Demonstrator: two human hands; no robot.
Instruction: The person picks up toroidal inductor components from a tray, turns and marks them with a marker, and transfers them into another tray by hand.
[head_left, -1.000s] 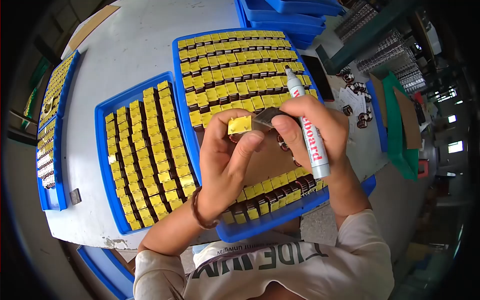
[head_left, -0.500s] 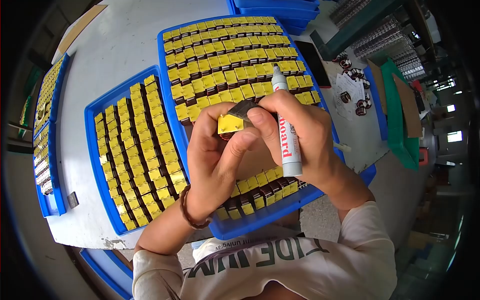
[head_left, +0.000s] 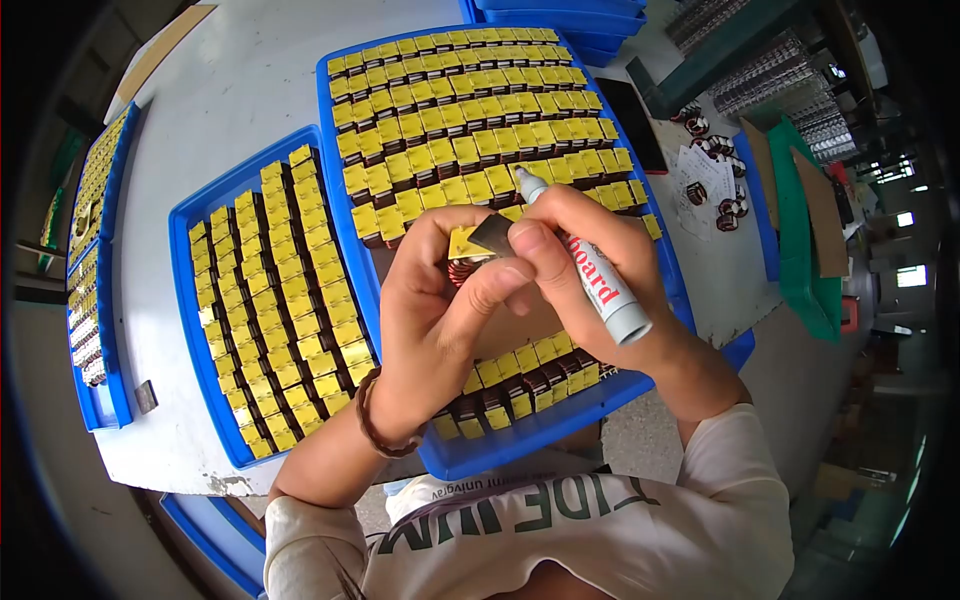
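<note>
Over the large blue tray, my left hand is closed around a small wire-wound coil with a yellow top. My right hand pinches a thin dark metal plate between thumb and fingers, and the plate overlaps the yellow top. Tucked in the same hand is a whiteboard marker, its grey tip pointing up and left. Fingers hide part of the coil. Rows of similar yellow-topped coils fill much of the tray under both hands.
A second blue tray of yellow-topped pieces lies to the left, another at the far left. Stacked blue trays stand at the back. On the right are a dark flat device, loose coils and a green tray.
The marker has swung from nearly upright to a slant, its lower end now further right. The metal plate and coil have shifted and turned slightly between my hands.
</note>
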